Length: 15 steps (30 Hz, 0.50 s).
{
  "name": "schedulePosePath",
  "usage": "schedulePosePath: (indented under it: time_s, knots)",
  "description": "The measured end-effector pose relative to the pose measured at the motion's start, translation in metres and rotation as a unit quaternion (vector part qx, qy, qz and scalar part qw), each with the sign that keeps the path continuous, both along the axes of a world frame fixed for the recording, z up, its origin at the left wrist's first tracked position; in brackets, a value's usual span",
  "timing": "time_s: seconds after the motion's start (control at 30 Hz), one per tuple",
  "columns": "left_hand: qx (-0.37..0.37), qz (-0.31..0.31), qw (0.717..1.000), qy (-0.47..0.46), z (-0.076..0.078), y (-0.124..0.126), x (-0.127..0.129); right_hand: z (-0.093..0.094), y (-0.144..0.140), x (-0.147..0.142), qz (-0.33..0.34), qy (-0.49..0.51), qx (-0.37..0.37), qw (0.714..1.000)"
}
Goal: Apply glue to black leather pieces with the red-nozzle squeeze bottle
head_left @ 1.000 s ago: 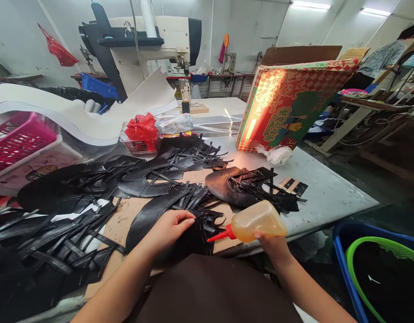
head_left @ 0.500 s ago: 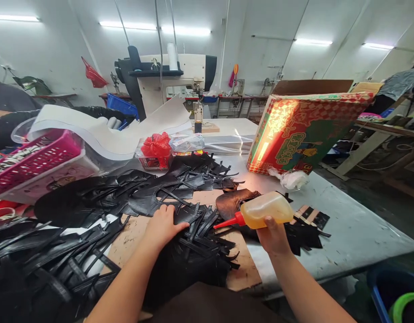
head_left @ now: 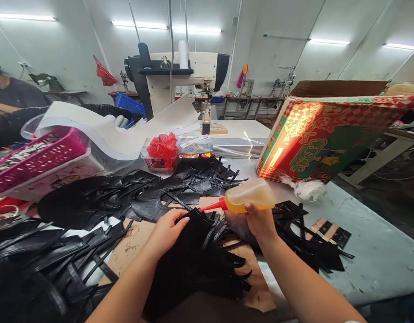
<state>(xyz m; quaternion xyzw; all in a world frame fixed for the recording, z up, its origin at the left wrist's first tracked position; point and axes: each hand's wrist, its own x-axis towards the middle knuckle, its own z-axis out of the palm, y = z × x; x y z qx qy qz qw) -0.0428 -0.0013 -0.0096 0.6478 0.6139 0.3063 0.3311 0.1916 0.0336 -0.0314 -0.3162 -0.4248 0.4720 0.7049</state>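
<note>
Glue bottle (head_left: 249, 195) is clamped in my right hand (head_left: 259, 220), red nozzle aimed left over the black strappy piece (head_left: 196, 251) on the counter (head_left: 368, 251). My left hand (head_left: 168, 229) pins that piece flat; I should squeeze lightly, nozzle tip close to the strap.

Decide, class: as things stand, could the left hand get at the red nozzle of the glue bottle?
Probably yes. The left hand rests on a black piece just below the red nozzle, with nothing between them.
</note>
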Motion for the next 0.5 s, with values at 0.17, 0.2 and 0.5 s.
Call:
schedulePosePath:
  time_s: [0.17, 0.2, 0.5]
  knots:
    - [-0.033, -0.001, 0.997, -0.064, -0.001, 0.001, 0.000, -0.013, 0.010, -0.006, -0.004, -0.036, 0.006, 0.999]
    - [-0.035, 0.000, 0.997, -0.073, -0.001, 0.001, 0.000, -0.015, 0.011, -0.006, -0.005, -0.041, 0.004, 0.999]
    - [-0.054, 0.010, 0.992, -0.114, 0.000, 0.001, 0.002, -0.016, 0.003, 0.001, -0.028, -0.095, 0.011, 0.995]
